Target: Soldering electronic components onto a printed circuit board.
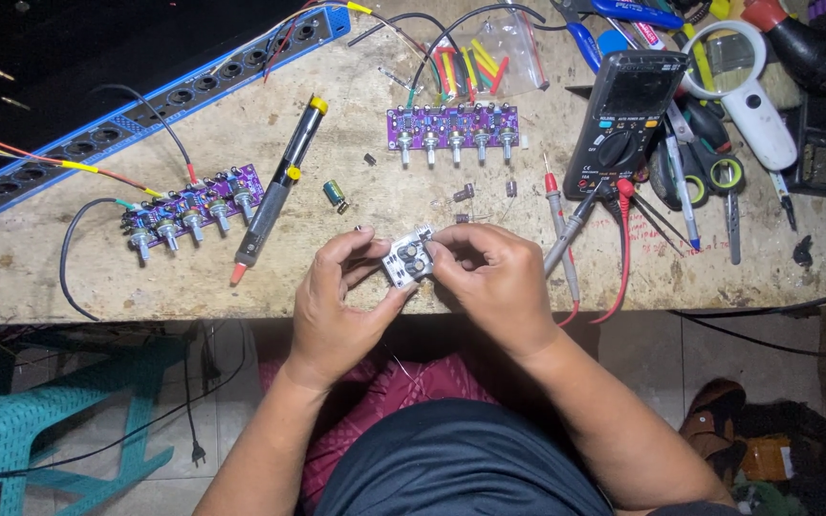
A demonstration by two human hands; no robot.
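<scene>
Above the near edge of the worn wooden bench, our left hand and right hand together pinch a small white circuit board with two dark round parts. Loose components lie beside a purple potentiometer board; fitting looks unfinished.

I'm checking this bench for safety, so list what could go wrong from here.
1. The small circuit board is pinched by fingertips of the left hand and right hand right over the table edge; a slip could likely drop it to the floor.
2. Loose small components lie just beyond the hands and could be swept off.
3. The multimeter probes rest beside the right hand, so a snagged lead might drag the multimeter.
</scene>
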